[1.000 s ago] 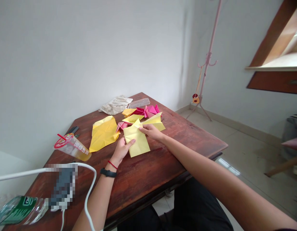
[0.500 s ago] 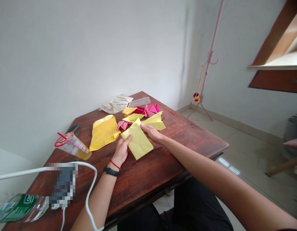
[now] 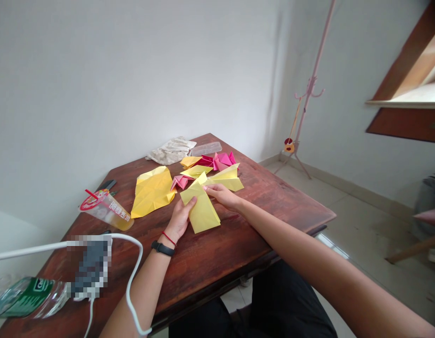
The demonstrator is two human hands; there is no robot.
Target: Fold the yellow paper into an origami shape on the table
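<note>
Left hand [image 3: 180, 218]: half open; pale yellow folded paper sheet [image 3: 202, 211] being touched at its edge, grip unclear;
Right hand [image 3: 221, 196]: curled; sheet being pinched near its top;

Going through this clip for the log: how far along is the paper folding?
Done: pink folded paper pieces sit on the wooden table. In hand: a pale yellow folded sheet, between left hand and right hand. Left: a creased yellow sheet lies flat, apparently unfolded.

Two hands [image 3: 180, 218] on folded yellow paper [image 3: 204, 215]
</note>
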